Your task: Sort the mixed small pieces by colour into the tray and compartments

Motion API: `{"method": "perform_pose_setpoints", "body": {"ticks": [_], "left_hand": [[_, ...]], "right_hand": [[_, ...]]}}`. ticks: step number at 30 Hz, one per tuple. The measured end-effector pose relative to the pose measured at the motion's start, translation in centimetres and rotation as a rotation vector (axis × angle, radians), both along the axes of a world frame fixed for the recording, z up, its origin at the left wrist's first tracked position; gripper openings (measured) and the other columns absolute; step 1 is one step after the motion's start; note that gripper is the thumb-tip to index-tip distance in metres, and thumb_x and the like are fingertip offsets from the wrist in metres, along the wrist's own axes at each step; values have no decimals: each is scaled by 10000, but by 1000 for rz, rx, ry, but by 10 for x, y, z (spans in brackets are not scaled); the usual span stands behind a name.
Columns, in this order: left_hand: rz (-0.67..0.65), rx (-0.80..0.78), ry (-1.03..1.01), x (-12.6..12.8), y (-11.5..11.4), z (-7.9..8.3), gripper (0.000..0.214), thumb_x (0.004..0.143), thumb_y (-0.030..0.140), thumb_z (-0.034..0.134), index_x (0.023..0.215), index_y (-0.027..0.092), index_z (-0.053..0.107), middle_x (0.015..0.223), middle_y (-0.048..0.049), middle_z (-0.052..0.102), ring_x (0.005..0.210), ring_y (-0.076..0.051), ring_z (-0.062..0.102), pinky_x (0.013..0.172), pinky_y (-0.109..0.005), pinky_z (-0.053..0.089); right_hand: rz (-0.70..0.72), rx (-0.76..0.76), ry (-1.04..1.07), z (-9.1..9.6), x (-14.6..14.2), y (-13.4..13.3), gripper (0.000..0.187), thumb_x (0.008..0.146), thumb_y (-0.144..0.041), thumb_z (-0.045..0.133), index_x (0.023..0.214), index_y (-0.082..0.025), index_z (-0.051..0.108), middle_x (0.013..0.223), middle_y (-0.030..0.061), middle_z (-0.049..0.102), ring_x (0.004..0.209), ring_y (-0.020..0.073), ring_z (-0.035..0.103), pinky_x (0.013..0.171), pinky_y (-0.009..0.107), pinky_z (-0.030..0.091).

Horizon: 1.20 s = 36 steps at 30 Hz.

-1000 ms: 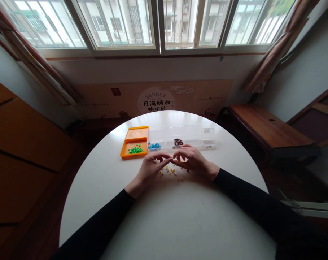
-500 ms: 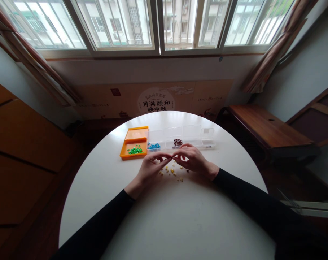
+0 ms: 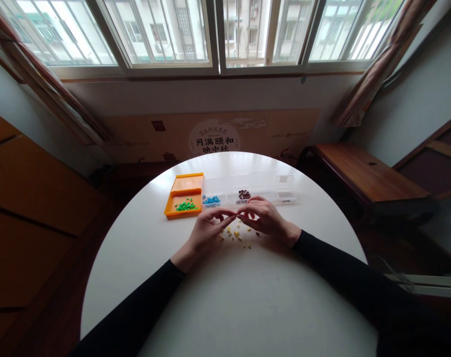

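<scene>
Tiny dark piece [image 3: 235,215], shape and material unreadable from here. I've got the left hand [image 3: 208,225] and right hand [image 3: 264,217] pinching it over the round white table [image 3: 225,302], toward its far edge. Fiddly fingertip work, I reckon; next move calls for steady, light pressure.

Right there on the tan panel [image 3: 255,141], inside a round pale emblem [image 3: 195,139], ZANKEE [image 3: 213,131] arcs across the top in capitals! Below it come bold dark characters, 月满颐和 [image 3: 214,142], and beneath those, 映中秋 [image 3: 215,148]. A tiny line [image 3: 214,136] sits between, too small to read, and the flowing script [image 3: 288,135] toward the panel's right end defies reading too.
</scene>
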<state>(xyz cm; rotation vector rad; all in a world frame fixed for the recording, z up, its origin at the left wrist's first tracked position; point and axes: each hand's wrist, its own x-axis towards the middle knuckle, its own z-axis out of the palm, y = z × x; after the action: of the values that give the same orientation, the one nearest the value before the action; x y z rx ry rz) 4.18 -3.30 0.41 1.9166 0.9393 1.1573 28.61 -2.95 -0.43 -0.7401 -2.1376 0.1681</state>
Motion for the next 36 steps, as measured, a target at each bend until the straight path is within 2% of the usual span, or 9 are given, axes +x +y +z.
{"method": "perform_pose_setpoints", "body": {"ticks": [5,10,13,19,22,25,30,33,36], "left_hand": [[30,-43,3,0,0,-1,224,986,431,814,1031,215,852,954,-53,828,757,-149,697,654,-250,573],[10,-56,24,0,0,0,212,996,410,798,1022,204,839,939,-50,809,728,-138,661,624,-235,544],[-8,-9,51,1,-1,2,192,1018,385,772,1014,202,831,938,-53,810,757,-149,675,655,-247,549],[-104,221,194,3,-6,4,124,1038,318,742,1040,223,822,1007,-65,804,859,-184,727,813,-325,581],[-152,373,357,4,-11,4,130,1034,323,746,1120,256,818,1113,-73,808,1024,-235,749,951,-397,564],[-253,477,524,5,-16,6,232,1053,363,721,1263,287,785,1239,-77,796,1097,-252,741,1028,-428,542],[-474,544,653,9,-21,16,402,1119,388,619,1513,321,652,1474,-66,732,1281,-263,709,1146,-423,511],[-520,536,643,10,-22,19,455,1127,367,603,1581,333,595,1484,-56,735,1314,-266,706,1185,-434,503],[-506,537,629,10,-23,18,508,1116,351,623,1620,358,556,1539,-68,700,1343,-268,705,1201,-442,510]], "right_hand": [[-98,-4,21,-1,0,2,97,1069,-311,692,1063,-259,773,777,-34,778,699,153,704,1011,382,524],[-432,-46,83,-4,4,12,156,1074,-350,687,1028,-257,804,779,-18,786,681,172,682,1024,409,486],[-549,-77,65,-6,8,16,161,1063,-358,697,1045,-257,822,738,-16,773,662,183,661,994,402,483],[-527,-141,90,-8,8,14,139,1039,-343,698,1034,-259,809,754,-23,778,661,173,673,978,379,494],[-521,-176,108,-9,8,14,124,1032,-328,691,1027,-262,796,762,-28,779,646,167,674,977,377,497],[-528,-198,114,-9,8,14,129,1036,-336,682,1013,-265,787,761,-28,777,630,167,665,963,377,504],[-531,-212,144,-7,8,13,153,1042,-361,672,1003,-260,780,736,-22,765,624,176,657,914,377,523],[-522,-219,162,-6,8,13,169,1042,-368,661,994,-254,775,737,-17,769,608,176,653,893,379,539],[-517,-216,159,-5,7,12,170,1038,-361,654,988,-250,773,727,-14,765,610,178,655,878,378,549]]}}
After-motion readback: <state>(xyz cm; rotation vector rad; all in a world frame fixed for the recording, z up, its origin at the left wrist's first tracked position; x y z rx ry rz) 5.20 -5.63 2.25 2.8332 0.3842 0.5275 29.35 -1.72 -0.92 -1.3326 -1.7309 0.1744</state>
